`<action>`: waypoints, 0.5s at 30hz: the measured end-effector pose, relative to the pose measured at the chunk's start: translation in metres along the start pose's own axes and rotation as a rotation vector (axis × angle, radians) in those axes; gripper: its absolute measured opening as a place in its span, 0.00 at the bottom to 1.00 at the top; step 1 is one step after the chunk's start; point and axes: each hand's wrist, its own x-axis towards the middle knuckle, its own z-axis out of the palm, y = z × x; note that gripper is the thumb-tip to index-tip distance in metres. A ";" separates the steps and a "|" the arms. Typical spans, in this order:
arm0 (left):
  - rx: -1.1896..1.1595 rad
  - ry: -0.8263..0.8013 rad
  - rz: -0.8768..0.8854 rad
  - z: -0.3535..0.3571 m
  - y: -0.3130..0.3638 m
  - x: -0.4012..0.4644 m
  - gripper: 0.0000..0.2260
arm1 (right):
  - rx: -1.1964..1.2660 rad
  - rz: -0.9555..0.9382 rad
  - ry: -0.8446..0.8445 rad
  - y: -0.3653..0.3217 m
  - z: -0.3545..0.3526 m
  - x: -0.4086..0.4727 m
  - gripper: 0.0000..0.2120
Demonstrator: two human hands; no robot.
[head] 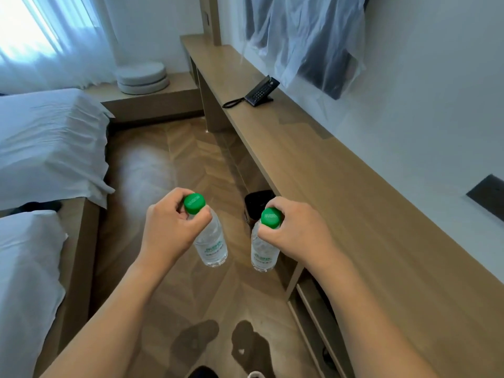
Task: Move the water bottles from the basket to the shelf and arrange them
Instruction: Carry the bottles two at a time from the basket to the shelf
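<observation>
Herringbone wood floor [163, 165] runs between two white beds [49, 143] and a long wooden shelf [341, 170] bearing one black telephone [260, 91]. Two green-capped water bottles hang over the floor: left hand [169, 227] grips one bottle [210, 241], right hand [297, 230] grips the other bottle [263, 252], each by its neck.

A herringbone wood floor [174, 165] runs between white-sheeted beds [49, 143] and a long wooden counter [313, 170] against the white wall [425, 105]. A black telephone [260, 92] sits near the counter's back edge. Daylight glows through sheer curtains [46, 39].
</observation>
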 end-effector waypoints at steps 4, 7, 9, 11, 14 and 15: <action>-0.013 0.010 -0.040 0.014 -0.026 0.061 0.06 | 0.003 0.023 -0.012 -0.004 0.011 0.068 0.07; -0.023 0.007 -0.050 0.024 -0.051 0.109 0.06 | 0.009 0.048 0.004 -0.008 0.025 0.124 0.07; -0.026 -0.007 -0.036 0.029 -0.068 0.144 0.06 | 0.006 0.066 0.004 -0.013 0.035 0.162 0.07; -0.035 -0.027 -0.020 0.034 -0.085 0.182 0.06 | 0.006 0.070 0.005 -0.019 0.046 0.202 0.07; -0.047 -0.044 -0.009 0.036 -0.109 0.241 0.07 | -0.013 0.084 -0.012 -0.037 0.057 0.263 0.07; -0.053 -0.049 -0.004 0.036 -0.122 0.265 0.07 | -0.015 0.090 -0.009 -0.044 0.065 0.290 0.07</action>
